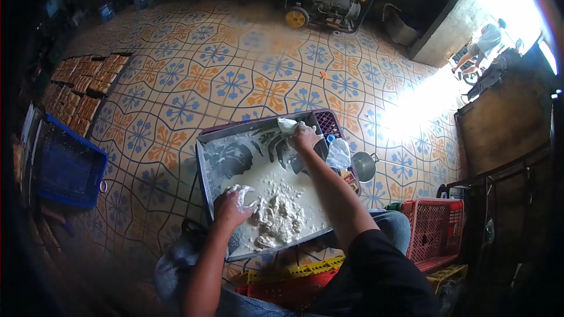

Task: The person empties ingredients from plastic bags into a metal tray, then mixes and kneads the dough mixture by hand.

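Dough (279,221) sits in a wet, lumpy heap at the near side of a big gray tray (202,182), between the person's two knees. The left hand (234,206) is partly open, with its fingers and thumb apart, just beside the heap. It has white goo all over its fingers, and I cannot tell if they touch the dough. The right hand (305,138) is at the far right corner of the tray, with its fingers closed on a white thing (286,124). I cannot tell what that thing is. The tray has low sides. Thin white stuff (264,177) is spread over much of its bottom, with little lumps around the heap and dark gray bare spots near the far side. A purple crate (330,122) sticks out past the tray's far right corner. A clear plastic bag (338,154) lies at the tray's right side, and a round metal pot (365,167) is next to it. A blue bin (70,164) is on the left, near flat trays full of brown baked food (88,76). A red crate (435,232) is on the right, and a yellow and black machine (329,0) is far back on the flowery floor (176,105).
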`<state>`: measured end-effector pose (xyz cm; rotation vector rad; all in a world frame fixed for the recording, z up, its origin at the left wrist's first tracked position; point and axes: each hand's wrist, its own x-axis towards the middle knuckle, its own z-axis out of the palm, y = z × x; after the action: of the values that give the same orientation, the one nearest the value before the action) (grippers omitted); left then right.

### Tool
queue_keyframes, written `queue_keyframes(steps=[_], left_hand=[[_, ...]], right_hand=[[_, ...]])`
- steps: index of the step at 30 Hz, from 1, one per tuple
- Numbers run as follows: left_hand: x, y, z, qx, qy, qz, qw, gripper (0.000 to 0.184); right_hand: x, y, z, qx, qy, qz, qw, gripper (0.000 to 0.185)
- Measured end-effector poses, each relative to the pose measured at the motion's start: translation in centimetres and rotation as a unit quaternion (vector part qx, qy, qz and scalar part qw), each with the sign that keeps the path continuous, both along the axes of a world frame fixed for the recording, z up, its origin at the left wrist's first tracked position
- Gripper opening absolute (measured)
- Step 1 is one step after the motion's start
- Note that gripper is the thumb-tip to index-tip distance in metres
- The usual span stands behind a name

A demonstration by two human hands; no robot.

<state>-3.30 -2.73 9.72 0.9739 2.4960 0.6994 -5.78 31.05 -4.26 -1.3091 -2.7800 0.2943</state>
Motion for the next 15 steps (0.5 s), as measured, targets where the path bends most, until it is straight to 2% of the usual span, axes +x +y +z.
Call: queue_keyframes(steps=[1, 2, 4, 7, 8, 9, 10, 13, 14, 15], left_hand=[[-0.1, -0.1, 0.1, -0.007, -0.001, 0.001, 1.0, 0.039], [-0.1, -0.1, 0.3, -0.014, -0.004, 0.002, 1.0, 0.039], [-0.1, -0.3, 0.4, -0.019, -0.003, 0.0, 1.0, 0.039], [-0.1, -0.8, -0.5, 0.003, 0.024, -0.005, 1.0, 0.039], [-0.1, -1.0, -1.8, 0.023, 0.042, -0.006, 0.999, 0.039], [0.0, -1.0, -2.3, 0.042, 0.061, -0.009, 0.997, 0.039], [0.4, -0.6, -1.5, 0.045, 0.105, -0.018, 0.993, 0.035], [0.9, -0.5, -1.8, 0.076, 0.112, -0.03, 0.99, 0.033], [0.9, -0.3, -2.1, 0.045, 0.115, -0.035, 0.992, 0.034], [1.1, -0.1, -2.1, 0.034, 0.114, -0.041, 0.992, 0.035]], right_hand=[[0.6, -0.1, 1.4, -0.019, -0.006, 0.019, 1.0, 0.072], [1.3, -0.5, 2.8, -0.007, 0.035, 0.028, 0.999, 0.064], [3.2, -0.5, 6.5, -0.078, 0.092, 0.121, 0.985, 0.069], [6.4, 0.4, 10.9, -0.224, 0.144, 0.263, 0.927, 0.072], [7.4, 0.3, 12.5, -0.278, 0.155, 0.303, 0.898, 0.072], [8.6, -0.1, 13.9, -0.46, 0.2, 0.228, 0.835, 0.071], [9.9, -0.6, 15.1, -0.62, 0.237, 0.142, 0.735, 0.07], [13.3, -1.8, 18.1, -0.411, 0.201, 0.268, 0.848, 0.067], [14.0, -2.4, 19.7, -0.259, 0.158, 0.316, 0.899, 0.066], [14.6, -3.1, 20.6, -0.105, 0.111, 0.35, 0.924, 0.065]])
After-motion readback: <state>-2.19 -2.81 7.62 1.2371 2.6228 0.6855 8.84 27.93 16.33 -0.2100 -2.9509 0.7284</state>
